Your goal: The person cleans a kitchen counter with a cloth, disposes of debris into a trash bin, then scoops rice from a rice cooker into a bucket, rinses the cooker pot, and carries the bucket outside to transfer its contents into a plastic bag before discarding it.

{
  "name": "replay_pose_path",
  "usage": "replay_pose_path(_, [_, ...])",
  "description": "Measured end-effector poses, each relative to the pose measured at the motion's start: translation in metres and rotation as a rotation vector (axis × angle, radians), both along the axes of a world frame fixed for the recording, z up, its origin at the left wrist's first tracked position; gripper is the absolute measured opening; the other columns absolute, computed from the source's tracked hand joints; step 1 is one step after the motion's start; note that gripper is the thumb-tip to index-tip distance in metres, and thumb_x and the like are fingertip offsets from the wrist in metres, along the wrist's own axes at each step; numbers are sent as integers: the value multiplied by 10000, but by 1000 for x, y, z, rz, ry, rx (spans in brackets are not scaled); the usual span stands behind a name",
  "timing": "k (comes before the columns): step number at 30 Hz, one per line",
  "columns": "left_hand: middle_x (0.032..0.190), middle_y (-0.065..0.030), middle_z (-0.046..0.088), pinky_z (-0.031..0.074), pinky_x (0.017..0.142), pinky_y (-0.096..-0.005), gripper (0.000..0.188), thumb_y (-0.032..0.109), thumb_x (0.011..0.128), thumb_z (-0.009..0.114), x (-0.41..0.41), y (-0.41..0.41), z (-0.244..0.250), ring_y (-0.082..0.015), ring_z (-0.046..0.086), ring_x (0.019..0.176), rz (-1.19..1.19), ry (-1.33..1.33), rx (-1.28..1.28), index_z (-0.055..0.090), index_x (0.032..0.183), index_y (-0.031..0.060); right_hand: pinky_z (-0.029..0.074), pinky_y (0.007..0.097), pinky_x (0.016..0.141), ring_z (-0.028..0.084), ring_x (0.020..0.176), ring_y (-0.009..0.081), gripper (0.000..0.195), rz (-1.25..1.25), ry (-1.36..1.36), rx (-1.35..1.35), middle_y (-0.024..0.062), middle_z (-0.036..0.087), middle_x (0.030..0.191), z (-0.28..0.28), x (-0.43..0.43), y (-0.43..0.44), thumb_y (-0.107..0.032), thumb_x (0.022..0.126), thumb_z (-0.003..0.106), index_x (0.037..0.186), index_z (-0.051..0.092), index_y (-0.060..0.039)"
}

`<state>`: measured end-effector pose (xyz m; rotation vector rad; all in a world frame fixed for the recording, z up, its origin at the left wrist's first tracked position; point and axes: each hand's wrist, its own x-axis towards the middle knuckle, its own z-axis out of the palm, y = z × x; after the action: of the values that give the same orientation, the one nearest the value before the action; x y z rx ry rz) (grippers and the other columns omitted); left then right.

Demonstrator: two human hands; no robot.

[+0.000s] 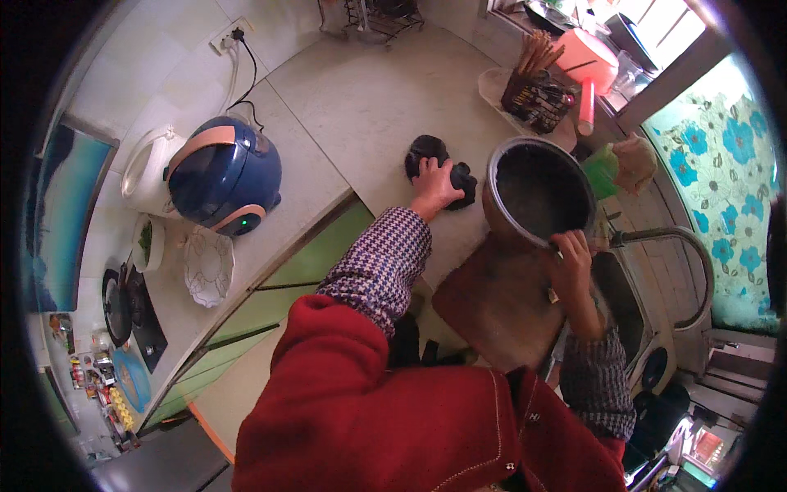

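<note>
My left hand (pixel 435 184) rests with bent fingers on a bunched black cloth (pixel 426 150) lying on the pale countertop; whether it grips the cloth I cannot tell. To its right stands a round pot (pixel 541 187) with a pale rim and a dark interior. At the pot's near rim is my right hand (pixel 570 252), its fingers closed around a small pale thing too hidden to name. A brown wooden cutting board (pixel 498 301) lies beneath and in front of the pot.
A blue rice cooker (pixel 227 175) is plugged in at the left, near a white scalloped bowl (pixel 209 264). Behind the pot stand a chopstick basket (pixel 537 101) and a pink dipper (pixel 587 61). A curved faucet (pixel 704 264) and sink (pixel 621 295) are at the right.
</note>
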<state>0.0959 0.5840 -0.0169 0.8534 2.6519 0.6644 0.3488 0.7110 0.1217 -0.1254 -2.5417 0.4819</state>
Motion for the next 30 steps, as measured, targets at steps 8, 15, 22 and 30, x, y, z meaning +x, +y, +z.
replay_pose_path(8, [959, -168, 480, 445, 720, -441, 511, 155, 555, 726, -115, -94, -8, -350, 502, 886, 130, 323, 118, 487, 1003, 98, 430, 366, 638, 496, 730, 283, 286, 9, 91, 46, 79, 520, 728, -46, -147, -11, -100, 574, 721, 792, 544, -44])
replay_pose_path(15, [1088, -160, 475, 428, 804, -434, 626, 130, 607, 753, -153, -160, -17, -357, 466, 1004, 286, 381, 23, 428, 1142, 145, 429, 347, 661, 477, 746, 262, 160, 85, 113, 145, 78, 487, 716, -89, -227, -42, -104, 633, 628, 709, 493, -64])
replay_pose_path(22, [1166, -184, 434, 430, 844, -453, 648, 201, 613, 745, -146, -144, -7, -382, 420, 1093, 293, 345, -25, 408, 1163, 132, 432, 357, 712, 485, 865, 251, 199, -68, -30, -30, 69, 522, 869, -116, -233, -60, -92, 663, 617, 836, 521, -70])
replay_pose_path(30, [1141, -182, 441, 422, 842, -468, 645, 241, 621, 745, -154, -145, -10, -383, 431, 1064, 273, 312, -62, 407, 1161, 139, 387, 425, 862, 442, 1084, 305, 550, -464, -14, -22, 97, 488, 1165, -95, -133, -42, -138, 669, 679, 1181, 477, -122])
